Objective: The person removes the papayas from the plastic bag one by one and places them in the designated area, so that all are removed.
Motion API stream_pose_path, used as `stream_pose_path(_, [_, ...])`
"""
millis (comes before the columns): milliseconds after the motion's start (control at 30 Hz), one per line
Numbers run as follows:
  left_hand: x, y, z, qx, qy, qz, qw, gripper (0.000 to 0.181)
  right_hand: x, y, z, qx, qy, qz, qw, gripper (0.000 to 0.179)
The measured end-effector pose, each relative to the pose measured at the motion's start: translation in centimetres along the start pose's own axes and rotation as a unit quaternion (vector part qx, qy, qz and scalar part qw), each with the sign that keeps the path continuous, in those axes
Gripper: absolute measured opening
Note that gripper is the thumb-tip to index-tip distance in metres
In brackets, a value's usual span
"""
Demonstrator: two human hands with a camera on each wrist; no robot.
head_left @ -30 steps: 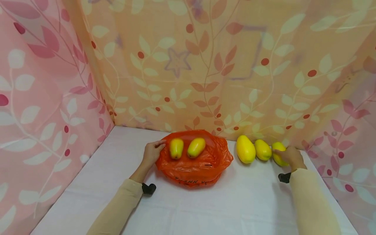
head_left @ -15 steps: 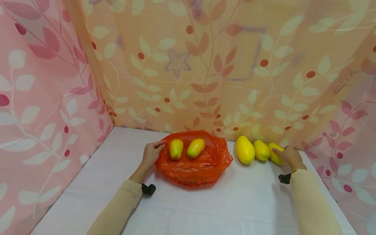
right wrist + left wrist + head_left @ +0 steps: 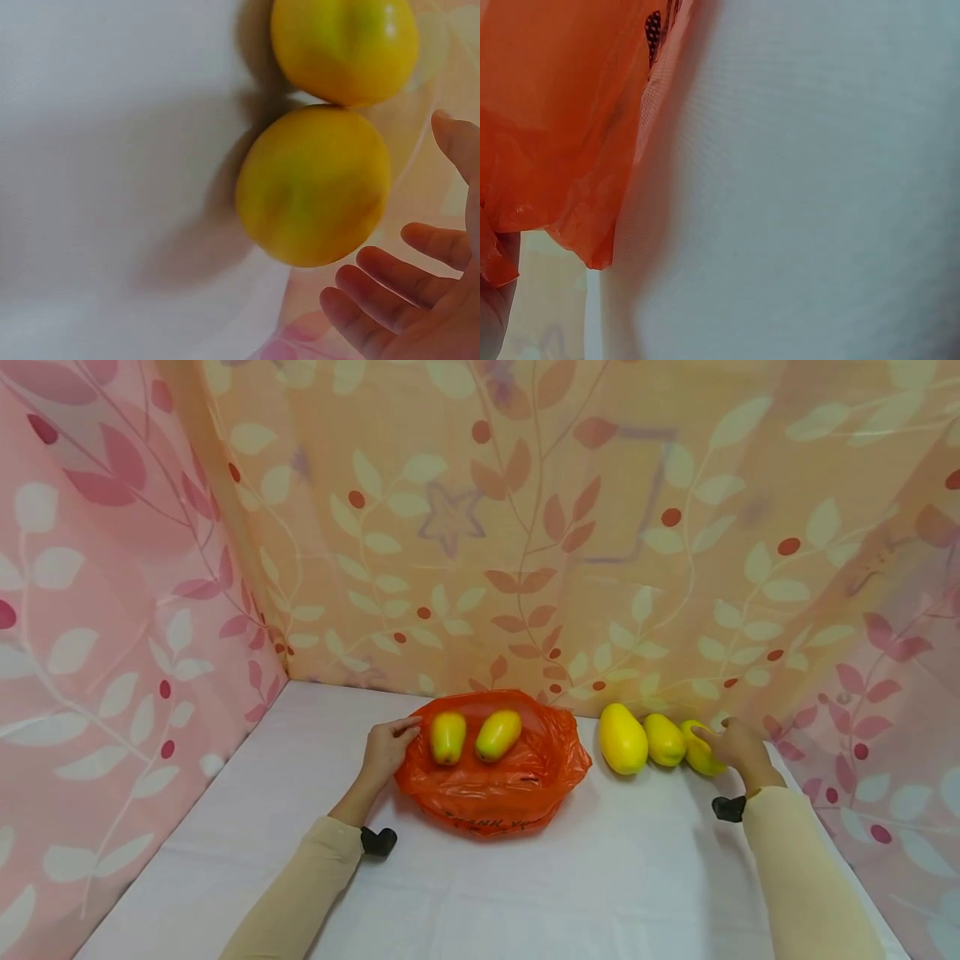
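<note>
My left hand (image 3: 384, 747) pinches the left rim of an orange-red plastic bag (image 3: 491, 797) with dark lettering on its front. In the left wrist view the bag's edge (image 3: 592, 232) covers most of the fingers. Two yellow-green mangoes (image 3: 498, 735) lie side by side in the bag's wide mouth. To the right, three yellow mangoes stand in a row: a large one (image 3: 623, 739), a middle one (image 3: 664, 740) and the rightmost one (image 3: 701, 750). Beside that last one is my right hand (image 3: 741, 750), its fingers spread and, in the right wrist view, apart from the mango (image 3: 311, 191).
A white cloth (image 3: 585, 885) covers the table. Floral curtains rise close behind the fruit and bag (image 3: 450, 610) and along the left (image 3: 112, 693) and right sides. A black wrist mount (image 3: 727, 809) sits at the right cuff.
The rightmost mango has shifted left against the middle one, and my right hand has let go of it, spreading its fingers. My left hand stays at the bag's rim.
</note>
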State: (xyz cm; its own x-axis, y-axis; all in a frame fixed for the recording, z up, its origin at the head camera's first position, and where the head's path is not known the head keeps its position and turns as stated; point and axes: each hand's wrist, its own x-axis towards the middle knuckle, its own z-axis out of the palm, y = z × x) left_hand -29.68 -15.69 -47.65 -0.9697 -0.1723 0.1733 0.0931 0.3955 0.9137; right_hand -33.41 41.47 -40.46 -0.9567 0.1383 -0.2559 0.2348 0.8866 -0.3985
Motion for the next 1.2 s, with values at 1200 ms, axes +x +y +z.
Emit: stream_pose_path(1200, [-0.1, 0.4, -0.1, -0.004, -0.005, 0.002, 1.0, 0.027, -3.7, -11.4, -0.4, 0.037, 0.043, -0.201, 0.9779, 0.083])
